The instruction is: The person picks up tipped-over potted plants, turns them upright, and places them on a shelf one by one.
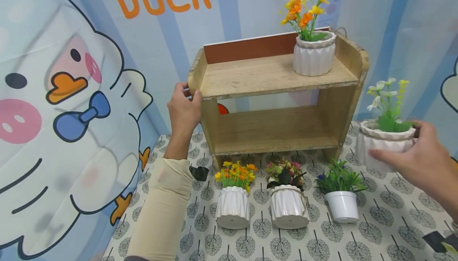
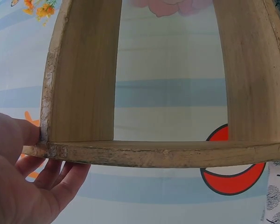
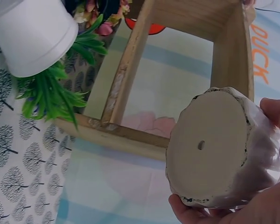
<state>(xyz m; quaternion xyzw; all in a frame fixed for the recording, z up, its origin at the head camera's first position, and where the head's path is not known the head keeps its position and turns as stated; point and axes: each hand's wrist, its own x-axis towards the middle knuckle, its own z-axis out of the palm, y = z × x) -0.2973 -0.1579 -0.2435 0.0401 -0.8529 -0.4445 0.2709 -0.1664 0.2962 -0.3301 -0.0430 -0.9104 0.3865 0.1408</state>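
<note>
The left hand (image 1: 184, 108) pinches the top left corner of a pale brown wooden shelf (image 1: 247, 76) with two boards, its thumb on one side and its fingers bent round the other. Maybe this grip stops the shelf from wobbling.

The right hand (image 1: 424, 153) holds a white, wavy-sided, shiny pot (image 1: 383, 145) with white and yellow flowers. This pot is up in the air, just right of the shelf. Its thumb is on the near side, and fingers go round the far right side, likely so the flowers stand up and don't get squashed.

A white, wavy pot with orange and yellow flowers (image 1: 314, 56) stands at the right end of the top board, where its flat bottom should sit well.

Near the shelf, a white ribbed pot with yellow-orange flowers (image 1: 232, 207), a white ribbed pot with pink flowers (image 1: 289, 207) and a smooth white pot with green leaves (image 1: 341, 206) lie on their sides, tops pointing far.
</note>
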